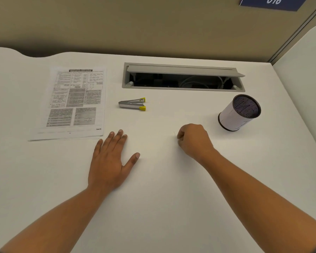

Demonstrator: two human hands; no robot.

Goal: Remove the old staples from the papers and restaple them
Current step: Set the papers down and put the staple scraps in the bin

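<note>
Head view: we see a white desk (162, 189) with both bare forearms coming in from the bottom edge. Left hand (109, 161) lies palm down on the desk at centre-left, fingers straight and slightly spread, thumb out to the right, gripping nothing. Right hand (193, 141) sits right of centre, fingers curled under into a loose fist, knuckles up. We see nothing held in it, though the fingertips are mostly hidden. A thin light mark (174, 133) lies on the desk just left of that fist; it is too small for us to tell whether it is a staple. The papers (71, 103) lie flat in the upper left, a printed stack with the top sheet face up, its lower right corner near the left hand's fingertips but not touching. A silver tool with yellow tips (132, 104) lies on its side just right of the papers, above the left hand, apart from both hands; we can't tell stapler from remover. Cable hatch (182, 88) is at upper centre, lid propped open, cords inside. Mesh cup (239, 114) wrapped in white paper stands upper right of the right hand. Blue sign (274, 2) reading 016 sits in the top right corner.
</note>
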